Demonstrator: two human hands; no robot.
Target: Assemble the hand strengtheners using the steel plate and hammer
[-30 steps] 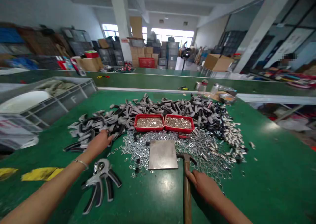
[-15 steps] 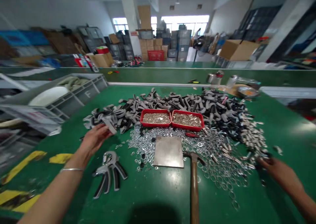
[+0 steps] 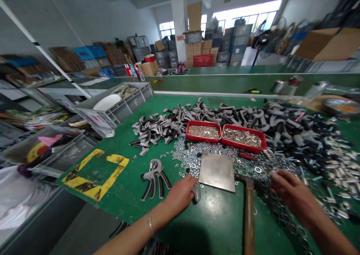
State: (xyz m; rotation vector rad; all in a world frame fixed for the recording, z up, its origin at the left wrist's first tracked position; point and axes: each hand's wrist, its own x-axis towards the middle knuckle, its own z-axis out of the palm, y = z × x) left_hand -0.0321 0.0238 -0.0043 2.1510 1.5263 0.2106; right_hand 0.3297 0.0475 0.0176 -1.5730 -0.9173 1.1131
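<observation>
My left hand (image 3: 180, 193) is closed round a grey hand-grip handle (image 3: 197, 193), at the near left corner of a flat steel plate (image 3: 217, 171). Part of the handle is hidden by my fingers. My right hand (image 3: 289, 193) is over the loose metal rings (image 3: 292, 227), its fingers pinched together; what they hold is too blurred to make out. Between my hands a claw hammer (image 3: 249, 213) lies with its head beside the plate. An assembled hand gripper (image 3: 156, 178) with a spring rests left of my left hand.
Two red trays (image 3: 204, 139) of small metal parts stand behind the plate. Grey and black handles (image 3: 160, 127) are heaped behind them, with small silver washers (image 3: 182, 155) in front. Metal cylinders (image 3: 341, 161) lie at right. A grey crate (image 3: 132, 105) and yellow tape (image 3: 98, 191) are at left.
My left hand has come from the handle heap to the plate, bringing a grey handle. My right hand has moved left from the cylinder pile to above the rings. The view has turned left.
</observation>
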